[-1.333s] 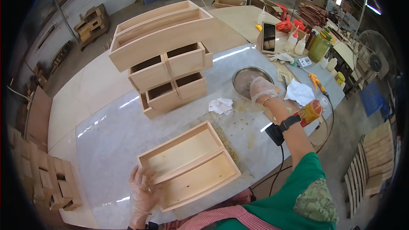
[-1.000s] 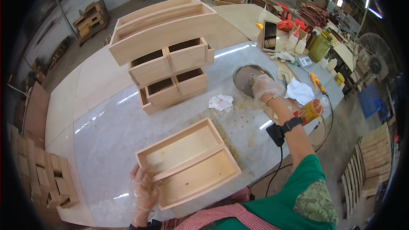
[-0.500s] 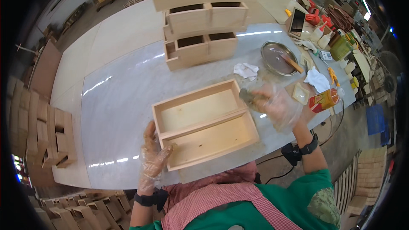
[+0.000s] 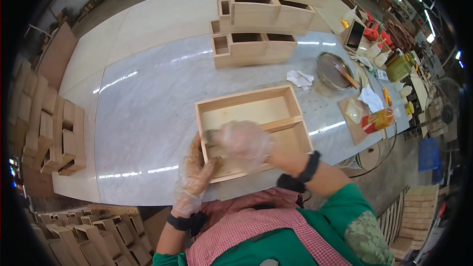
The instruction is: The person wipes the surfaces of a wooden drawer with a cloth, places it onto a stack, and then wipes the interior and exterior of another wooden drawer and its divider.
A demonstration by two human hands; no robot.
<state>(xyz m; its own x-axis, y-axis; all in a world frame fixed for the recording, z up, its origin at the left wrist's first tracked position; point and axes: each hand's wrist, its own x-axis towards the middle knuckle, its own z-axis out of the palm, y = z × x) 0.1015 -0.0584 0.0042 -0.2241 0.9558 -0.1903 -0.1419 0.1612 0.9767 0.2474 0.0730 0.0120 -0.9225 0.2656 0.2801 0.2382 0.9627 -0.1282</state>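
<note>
A pale wooden box [image 4: 246,111] with two long compartments lies on the grey tabletop before me. My left hand [image 4: 193,173], in a clear plastic glove, grips its left end, with the thumb over the near corner. My right hand [image 4: 246,144], also gloved and blurred by motion, is closed on a grey-green pad [image 4: 211,138] at the box's left end, near the divider. Most of the pad is hidden by the hand, so its exact kind is unclear. The right forearm covers part of the near compartment.
Several wooden boxes [image 4: 256,51] are stacked at the far middle. To the right stand a metal bowl [image 4: 329,76] with a wooden-handled brush [image 4: 349,77], a crumpled white cloth [image 4: 300,79], a red-yellow bottle [image 4: 378,120] and a tablet [image 4: 354,35]. More wooden pieces [image 4: 49,123] stand at the left.
My right hand has swept left with the pad, from beyond the box's right end to its left end. The view has shifted; my left hand still grips the box.
</note>
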